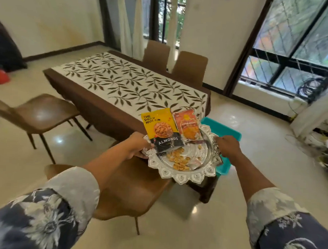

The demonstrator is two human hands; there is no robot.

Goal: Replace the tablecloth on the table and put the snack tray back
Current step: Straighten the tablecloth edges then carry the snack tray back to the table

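I carry a round silver snack tray [183, 177] with a scalloped rim in the air, just short of the table's near corner. My left hand [137, 146] grips its left rim and my right hand [229, 148] grips its right rim. On the tray lie a yellow and black almonds packet [163, 131], an orange snack packet [187, 126] and loose nuts [179, 160]. The table carries a brown cloth [96, 106] with a white leaf-patterned cloth [127, 81] spread over its top.
A teal plastic tub [226, 131] sits on a seat below the tray's right side. Brown chairs stand at the left [39, 115], under the tray [130, 190] and behind the table [190, 66]. Cables and clutter lie along the right wall [320, 142].
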